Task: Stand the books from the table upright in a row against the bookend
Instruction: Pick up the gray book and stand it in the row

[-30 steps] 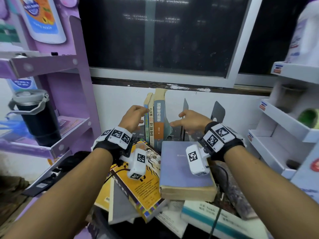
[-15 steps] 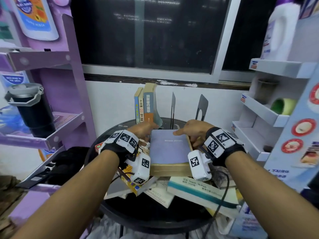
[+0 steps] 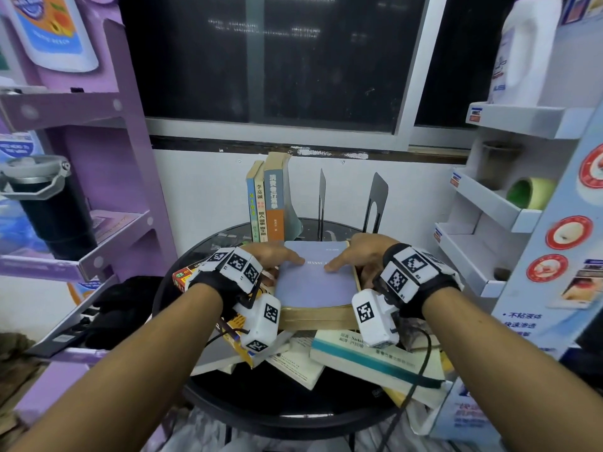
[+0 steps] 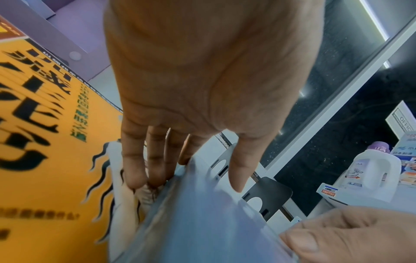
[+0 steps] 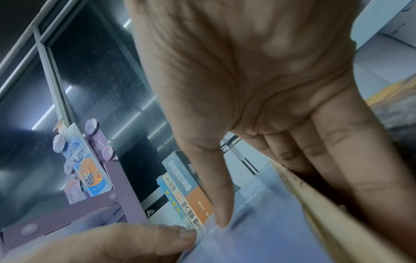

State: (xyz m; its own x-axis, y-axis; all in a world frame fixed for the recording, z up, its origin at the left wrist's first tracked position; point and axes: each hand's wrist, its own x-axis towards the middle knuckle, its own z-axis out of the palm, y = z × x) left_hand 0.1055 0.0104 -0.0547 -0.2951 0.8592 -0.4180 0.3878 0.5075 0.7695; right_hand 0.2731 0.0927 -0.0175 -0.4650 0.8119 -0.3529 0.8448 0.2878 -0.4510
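A thick lavender book (image 3: 313,282) lies flat on top of a pile on the round black table (image 3: 208,396). My left hand (image 3: 274,256) grips its left edge and my right hand (image 3: 359,256) its right edge. Both thumbs lie on the cover. In the left wrist view the left hand's fingers (image 4: 139,174) reach down beside the lavender book (image 4: 202,227). In the right wrist view the right hand's fingers (image 5: 337,178) run down its page edge (image 5: 315,213). Three books (image 3: 267,203) stand upright at the back against a grey bookend (image 3: 292,210).
Two black bookends (image 3: 322,197) (image 3: 377,200) stand free to the right of the row. Under the lavender book lie a yellow book (image 3: 238,324) and a white and teal book (image 3: 375,357). A purple shelf (image 3: 107,236) stands left, a white shelf (image 3: 483,265) right.
Both hands have come back from the upright books down to the lavender book. Their thumbs now lie on its cover and they hold its two sides.
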